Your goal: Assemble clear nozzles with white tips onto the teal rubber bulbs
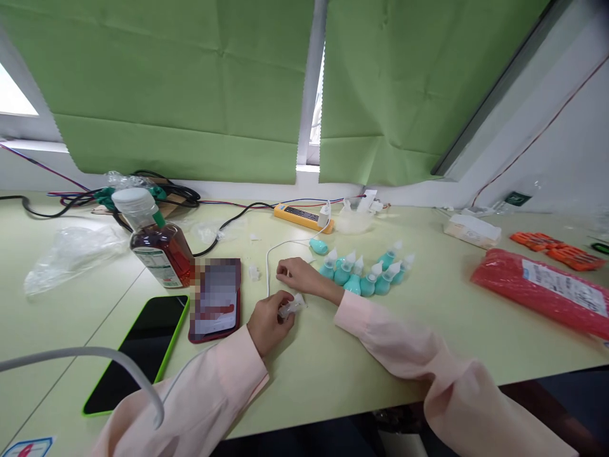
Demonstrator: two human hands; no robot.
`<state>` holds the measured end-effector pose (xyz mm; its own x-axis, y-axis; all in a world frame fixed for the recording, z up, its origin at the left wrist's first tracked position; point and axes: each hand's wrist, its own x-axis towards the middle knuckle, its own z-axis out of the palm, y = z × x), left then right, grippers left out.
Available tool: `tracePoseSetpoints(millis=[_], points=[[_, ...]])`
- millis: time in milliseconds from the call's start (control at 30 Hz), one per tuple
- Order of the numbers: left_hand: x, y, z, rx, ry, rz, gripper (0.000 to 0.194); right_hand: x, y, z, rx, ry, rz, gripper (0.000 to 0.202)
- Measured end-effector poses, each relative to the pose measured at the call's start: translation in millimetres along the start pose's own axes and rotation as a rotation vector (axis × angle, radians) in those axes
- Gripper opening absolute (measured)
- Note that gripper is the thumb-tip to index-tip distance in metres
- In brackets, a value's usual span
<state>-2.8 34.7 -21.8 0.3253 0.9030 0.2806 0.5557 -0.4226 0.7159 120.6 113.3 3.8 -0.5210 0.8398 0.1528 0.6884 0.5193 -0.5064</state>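
My left hand (271,320) is closed on a small clear plastic piece (294,306), which pokes out past the fingertips just above the table. Farther forward, my right hand (301,277) reaches leftward across the tabletop with its fingers curled together; whatever they hold, if anything, is too small to make out. Left of those fingertips lie small translucent plastic bits (254,273). Several teal squeeze bulbs with clear pointed tips (367,284) stand grouped beyond my right forearm. A single teal bulb (318,246) lies apart, behind my right hand.
At left are a bottle of dark red liquid (164,254), a phone with a lit screen (219,298) and a green-edged phone (143,349). A yellow power strip (302,218) with a white cable lies behind. A red wrapped package (542,289) is at right.
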Motion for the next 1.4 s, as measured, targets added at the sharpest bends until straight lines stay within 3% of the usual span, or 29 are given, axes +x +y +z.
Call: tracePoseSetpoints(millis=[133, 200, 300, 433, 567, 800, 967, 1167, 1400], points=[[-2, 3, 0.3, -0.386, 0.020, -0.228, 0.015, -38, -4, -20, 0.202, 0.032, 0.003, 0.016], [-3, 5, 1.0, -0.574, 0.001, -0.326, 0.020, -60, -5, -22, 0.434, 0.068, 0.042, 0.019], [-4, 10, 2.1, -0.744, -0.013, -0.409, 0.026, -87, -2, -13, 0.789, 0.152, 0.128, 0.016], [-6, 14, 3.6, -0.810, 0.006, -0.427, 0.028, -99, 1, 3, 0.955, 0.184, 0.190, 0.015], [-9, 14, 6.4, -0.750, 0.034, -0.410, 0.022, -98, 1, 7, 1.000, 0.169, 0.270, 0.019], [-16, 19, 9.1, -0.750, -0.026, -0.420, 0.025, -100, 1, 10, 1.087, 0.079, 0.390, 0.026], [-15, 20, 7.1, -0.774, -0.007, -0.415, 0.026, -101, -2, 6, 1.006, 0.057, 0.322, 0.032], [-13, 17, 9.1, -0.742, -0.004, -0.429, 0.030, -101, -2, 7, 0.934, 0.174, 0.337, 0.029], [-13, 18, 8.9, -0.716, 0.022, -0.436, 0.025, -101, -5, 10, 0.735, 0.199, 0.217, 0.028]])
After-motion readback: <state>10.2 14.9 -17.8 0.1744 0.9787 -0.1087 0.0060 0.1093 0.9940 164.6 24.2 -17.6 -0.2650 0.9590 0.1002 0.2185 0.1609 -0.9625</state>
